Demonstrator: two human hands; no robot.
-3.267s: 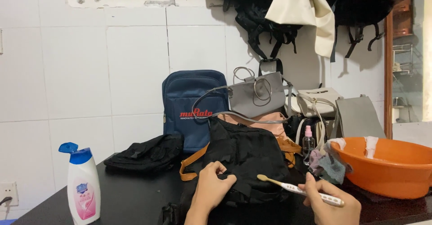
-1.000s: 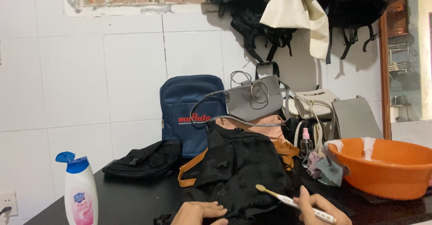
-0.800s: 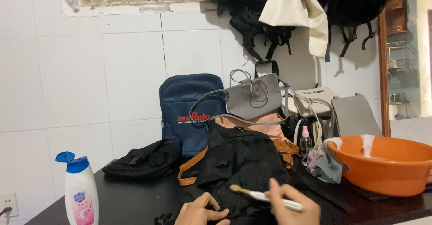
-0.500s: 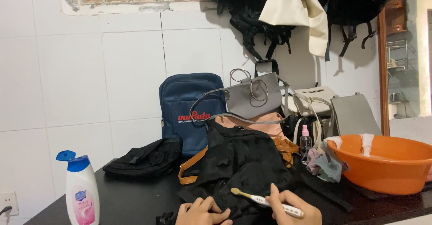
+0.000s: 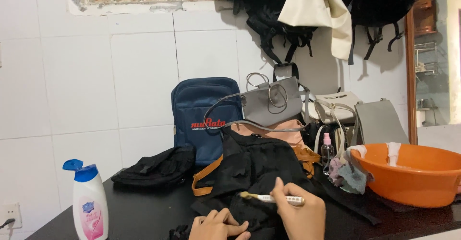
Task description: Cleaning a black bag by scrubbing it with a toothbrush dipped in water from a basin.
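A black fabric bag [image 5: 257,172] lies on the dark tabletop in front of me. My right hand [image 5: 300,213] grips a white toothbrush [image 5: 271,198], whose tan bristle head rests against the black bag's front. My left hand [image 5: 218,224] sits at the bottom edge with its fingers curled on the bag's lower fabric. Both wrists are cut off by the frame.
An orange basin [image 5: 413,175] with cloths [image 5: 348,175] on its rim stands at the right. A white bottle with a blue flip cap [image 5: 89,201] stands at the left. Behind are a navy backpack [image 5: 201,117], a grey handbag [image 5: 271,100], a small spray bottle [image 5: 328,148] and more bags; others hang on the tiled wall.
My right hand has moved left and up with the toothbrush, bringing the bristles from beside the bag onto its front. My left hand has stayed low on the bag.
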